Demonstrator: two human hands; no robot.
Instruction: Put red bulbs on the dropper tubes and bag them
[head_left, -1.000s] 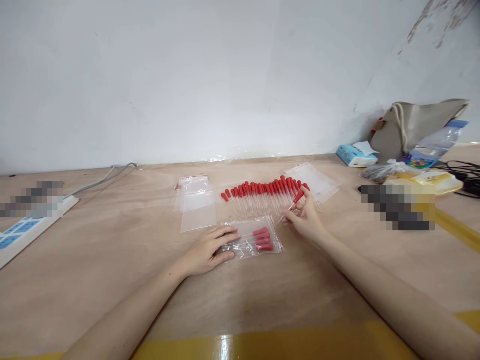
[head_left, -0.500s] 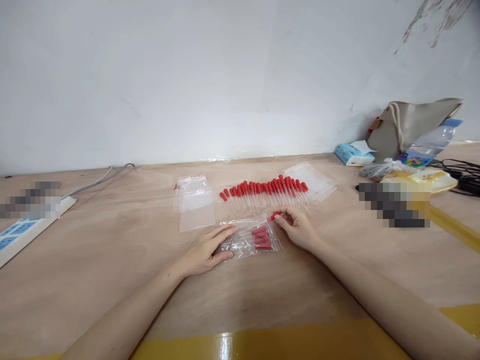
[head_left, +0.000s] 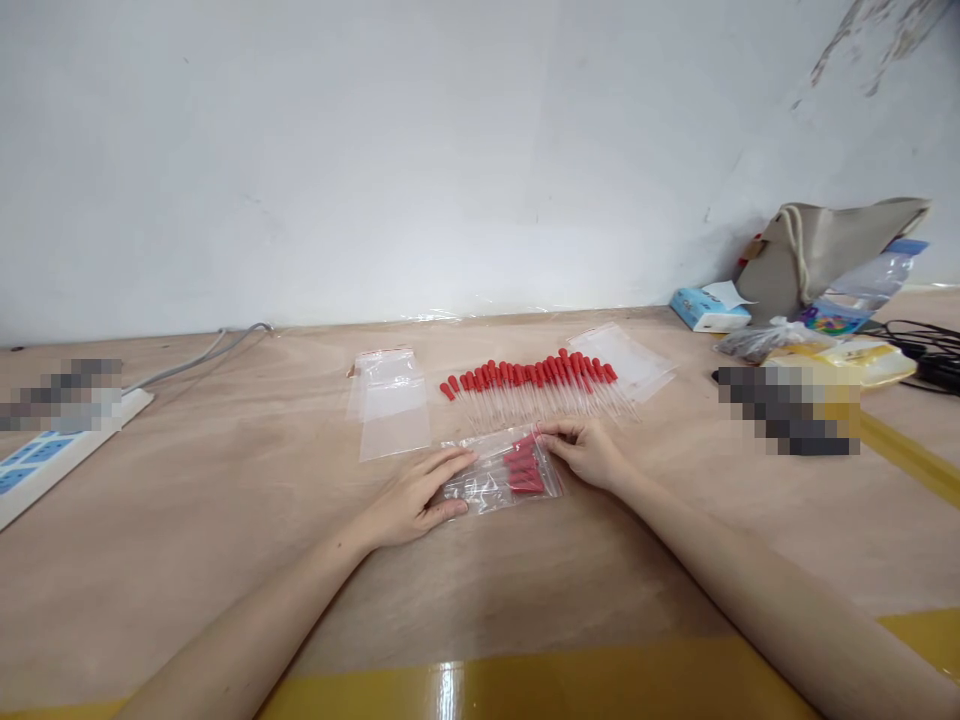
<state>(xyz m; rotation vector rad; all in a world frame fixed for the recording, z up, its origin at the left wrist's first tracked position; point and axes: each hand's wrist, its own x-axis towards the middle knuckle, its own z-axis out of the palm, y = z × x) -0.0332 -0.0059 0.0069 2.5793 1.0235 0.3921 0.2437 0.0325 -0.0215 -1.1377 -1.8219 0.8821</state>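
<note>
A clear zip bag (head_left: 486,490) lies flat on the wooden table, holding several glass-like droppers with red bulbs (head_left: 526,481). My left hand (head_left: 420,497) rests at the bag's left end, its fingers stretched along the top edge and its thumb apart near the lower edge. At the bag's right end, the thumb and fingertips of my right hand (head_left: 589,453) are pinched at the red bulb of one more dropper (head_left: 527,441), mostly inside the bag. Just behind, a row of loose red-bulbed droppers (head_left: 536,375) lies side by side, thin tips toward me.
Flat zip bags (head_left: 394,405) lie left of the row, and more bags (head_left: 622,362) lie behind its right end. A power strip (head_left: 71,450) sits far left. At right are a tissue pack (head_left: 709,308), a beige bag (head_left: 829,250), a plastic bottle (head_left: 862,290) and black cables (head_left: 937,350).
My right hand has moved slightly left, and the dropper it pinches has slid further into the bag. My left hand stays in place on the bag.
</note>
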